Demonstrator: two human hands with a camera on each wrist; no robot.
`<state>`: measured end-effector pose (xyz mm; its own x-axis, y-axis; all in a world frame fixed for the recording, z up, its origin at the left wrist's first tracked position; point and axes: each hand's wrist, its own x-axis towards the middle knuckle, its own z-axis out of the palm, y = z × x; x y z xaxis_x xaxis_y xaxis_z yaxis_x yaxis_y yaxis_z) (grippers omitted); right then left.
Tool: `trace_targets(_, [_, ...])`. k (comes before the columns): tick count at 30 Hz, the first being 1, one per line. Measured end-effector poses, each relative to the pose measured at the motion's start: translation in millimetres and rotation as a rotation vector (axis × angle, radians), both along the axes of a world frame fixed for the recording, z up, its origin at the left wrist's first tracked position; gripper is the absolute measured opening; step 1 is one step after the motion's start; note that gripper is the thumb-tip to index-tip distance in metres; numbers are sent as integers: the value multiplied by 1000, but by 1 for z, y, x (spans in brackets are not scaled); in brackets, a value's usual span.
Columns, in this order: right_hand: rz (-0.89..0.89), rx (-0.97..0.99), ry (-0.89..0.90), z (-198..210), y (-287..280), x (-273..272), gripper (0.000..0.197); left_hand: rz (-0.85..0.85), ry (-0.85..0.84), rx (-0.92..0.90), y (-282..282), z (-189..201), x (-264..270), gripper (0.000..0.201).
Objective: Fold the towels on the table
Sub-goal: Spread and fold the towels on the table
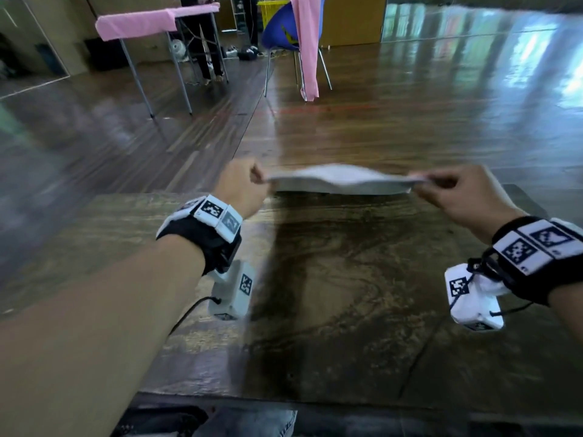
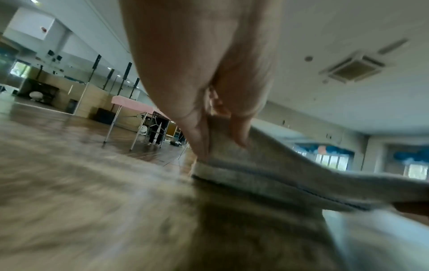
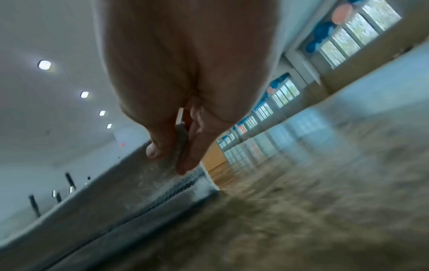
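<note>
Both hands are up over the far side of the table [image 1: 362,279], in the middle of the head view, with a pale grey towel [image 1: 342,181] stretched between them. The left hand [image 1: 243,190] pinches one end and the right hand [image 1: 454,197] the other; in the left wrist view the thumb and fingers [image 2: 239,133] are closed tight on the cloth near its stitched hem, and in the right wrist view a thin edge of towel sits squeezed between thumb and forefinger. The towel looks doubled already, two layers showing along the near edge, though the blur keeps me from swearing to it. I would judge the fold partway done, with at least one more fold and the laying flat yet to come. No other towel shows on this table. Its far edge lies just under the towel, so it may hang partly past it; the wide bare wood toward the bottom of the frame offers plenty of room to set it down. At upper left a second table draped in pink cloth [image 1: 138,23] and a blue chair [image 1: 280,29] stand well apart.
</note>
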<state>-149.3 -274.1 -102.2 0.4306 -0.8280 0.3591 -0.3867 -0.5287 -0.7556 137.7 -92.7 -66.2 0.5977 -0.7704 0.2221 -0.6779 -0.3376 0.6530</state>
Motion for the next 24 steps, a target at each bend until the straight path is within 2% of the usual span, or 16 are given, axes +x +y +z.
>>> trace_targets(2, [20,-65,275,-13,7,-13,15,-77,-39,276,14,-23,-1,22])
trace_targets(3, [41,-98,364,-17,13,-20,13,-111,-54,345,22,-35,-5,23])
trace_targets(5, [88,-102,432,-20,28,-31,13,-122,-52,371,38,-52,-16,25])
trace_targets(8, [111,-75,389,-12,48,-46,10,-98,-6,318,56,-54,-29,26])
trace_targets(10, [128,-88,314,-3,61,-57,6,-96,-23,321,65,-44,-35,21])
trace_targets(12, [137,-94,226,4,75,-67,10,-100,-56,323,77,-31,-42,15])
trace_targets(15, [140,-80,94,10,97,-82,15,-90,-118,313,102,-12,-54,28])
trace_targets(18, [152,-54,29,12,121,-95,16,-102,-121,298,127,-2,-61,11])
trace_targets(21, [188,15,90,8,142,-106,14,-94,-47,295,152,-1,-68,28])
trace_targets(24, [237,86,200,4,162,-116,14,-80,116,173,175,-4,-78,27])
